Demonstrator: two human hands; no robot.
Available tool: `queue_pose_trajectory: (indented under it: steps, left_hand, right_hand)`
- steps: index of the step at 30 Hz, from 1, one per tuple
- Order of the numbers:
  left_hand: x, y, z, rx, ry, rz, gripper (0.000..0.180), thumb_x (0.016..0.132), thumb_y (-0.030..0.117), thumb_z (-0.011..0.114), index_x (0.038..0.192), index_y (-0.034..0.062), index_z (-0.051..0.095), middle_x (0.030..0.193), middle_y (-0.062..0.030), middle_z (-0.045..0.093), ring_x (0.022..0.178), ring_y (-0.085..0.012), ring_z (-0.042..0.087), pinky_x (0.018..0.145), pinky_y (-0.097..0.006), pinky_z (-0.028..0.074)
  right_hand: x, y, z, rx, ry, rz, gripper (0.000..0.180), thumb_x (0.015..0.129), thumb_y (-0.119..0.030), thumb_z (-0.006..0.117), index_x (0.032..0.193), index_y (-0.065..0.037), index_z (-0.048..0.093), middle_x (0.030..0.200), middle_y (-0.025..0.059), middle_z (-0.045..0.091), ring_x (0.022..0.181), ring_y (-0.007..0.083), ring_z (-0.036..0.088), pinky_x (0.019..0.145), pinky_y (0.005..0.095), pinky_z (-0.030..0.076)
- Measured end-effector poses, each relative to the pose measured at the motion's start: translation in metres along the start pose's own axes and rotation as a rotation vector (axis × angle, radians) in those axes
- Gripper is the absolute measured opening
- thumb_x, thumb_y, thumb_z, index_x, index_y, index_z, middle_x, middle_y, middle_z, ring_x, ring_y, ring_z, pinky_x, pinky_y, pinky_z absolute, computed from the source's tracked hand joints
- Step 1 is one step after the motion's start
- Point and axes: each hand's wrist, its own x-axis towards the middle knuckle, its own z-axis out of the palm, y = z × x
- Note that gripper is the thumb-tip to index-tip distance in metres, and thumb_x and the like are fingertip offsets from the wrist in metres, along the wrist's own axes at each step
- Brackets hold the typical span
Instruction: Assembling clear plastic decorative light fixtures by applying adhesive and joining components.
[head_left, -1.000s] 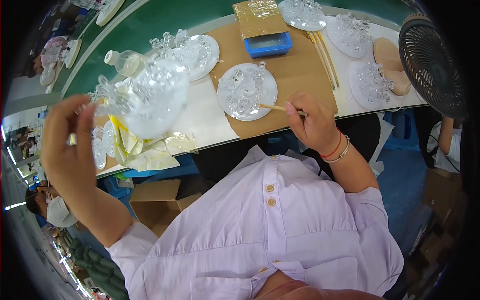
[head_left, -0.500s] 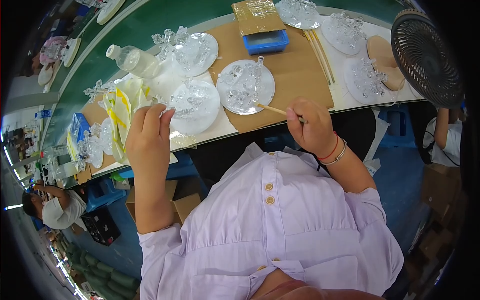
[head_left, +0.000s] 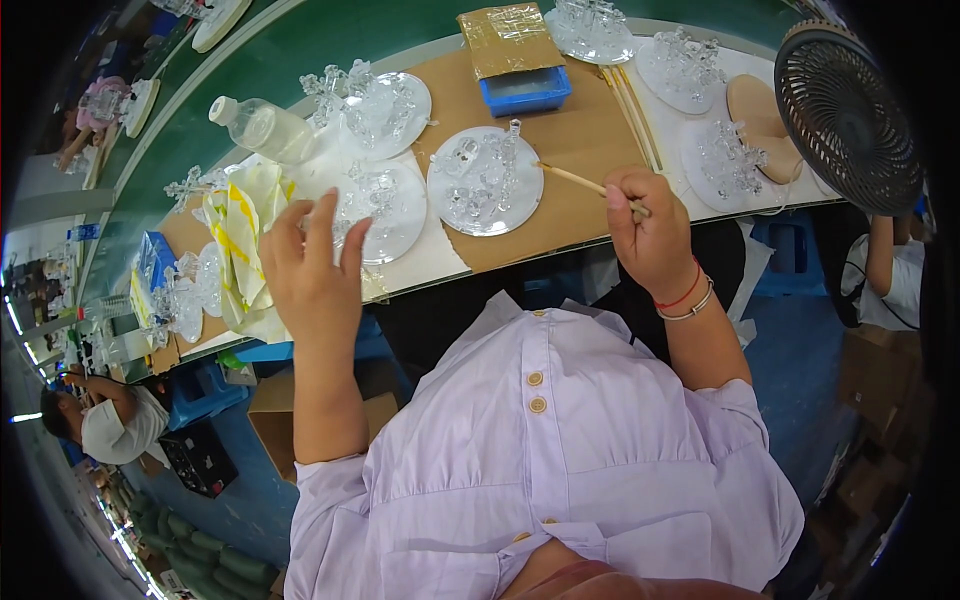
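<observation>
My right hand [head_left: 648, 230] is closed around a thin wooden stick [head_left: 580, 181], which points left. Its tip hovers by the right rim of a round white plate [head_left: 485, 222] bearing several clear plastic pieces [head_left: 480, 180]. My left hand [head_left: 315, 265] is raised with fingers apart and holds nothing that I can see. Just beyond its fingertips is another white plate [head_left: 405, 235] of clear pieces, partly hidden by the hand. A crumpled white and yellow cloth or wrapper [head_left: 240, 240] lies to the left of this hand.
A clear bottle [head_left: 265, 130] lies at the back left. On the cardboard sheet [head_left: 590, 215] sit a blue box [head_left: 525, 95] with a cardboard lid and several more sticks [head_left: 635, 120]. A black fan [head_left: 850, 120] stands at the right. Other plates of clear pieces line the table.
My left hand has gone from a pinch to spread fingers and shifted slightly right. My right hand has moved right with the stick, drawing its tip up and away from the plate's lower right edge.
</observation>
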Motion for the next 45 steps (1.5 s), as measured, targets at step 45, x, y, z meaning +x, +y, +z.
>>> queue_pose_trajectory:
  steps: [45]
  left_hand:
    - [0.019,0.052,0.047,-0.659,-0.241,0.039,0.011,0.078,0.003,0.073,0.089,0.0056,0.070,0.089,-0.0067,0.070,0.076,-0.0205,0.068,0.066,-0.028,0.053]
  right_hand:
    - [-0.016,-0.009,0.003,0.080,-0.115,-0.095,0.011,0.089,0.003,0.055,0.096,-0.001,0.048,0.088,0.0171,0.061,0.065,0.0292,0.058,0.059,0.0327,0.048]
